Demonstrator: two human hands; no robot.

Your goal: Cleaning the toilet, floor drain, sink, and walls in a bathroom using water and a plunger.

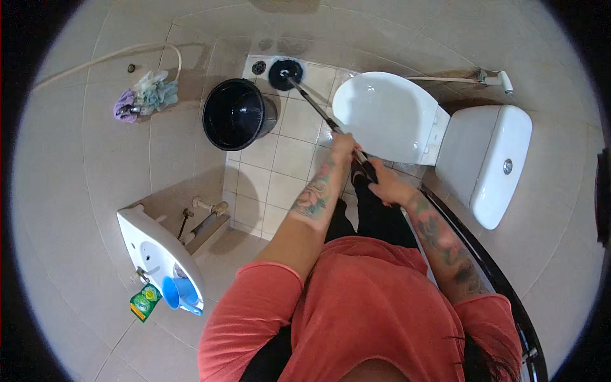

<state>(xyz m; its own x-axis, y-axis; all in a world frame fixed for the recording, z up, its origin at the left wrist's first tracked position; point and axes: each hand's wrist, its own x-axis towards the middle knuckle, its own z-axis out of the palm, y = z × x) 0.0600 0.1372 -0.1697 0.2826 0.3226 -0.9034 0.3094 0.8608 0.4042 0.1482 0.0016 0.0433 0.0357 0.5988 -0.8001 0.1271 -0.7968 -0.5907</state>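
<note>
Both my hands grip the metal pole of a long-handled cleaning tool (312,102) with a round black head, which looks like a floor scrubber. My left hand (344,146) is wrapped round the middle of the pole. Closer to my body, my right hand (387,183) holds the black grip end. The round head (286,74) rests on the tiled floor (293,159) by the far wall, beside a dark round floor drain (258,67). Whether the head has bristles cannot be made out.
A black bucket (261,118) stands left of the pole. The white toilet (439,143) is on the right, with a hand sprayer (503,83) behind it. At lower left is a washbasin (149,235) holding a blue dipper (179,293). Bath puffs (153,92) hang on the wall.
</note>
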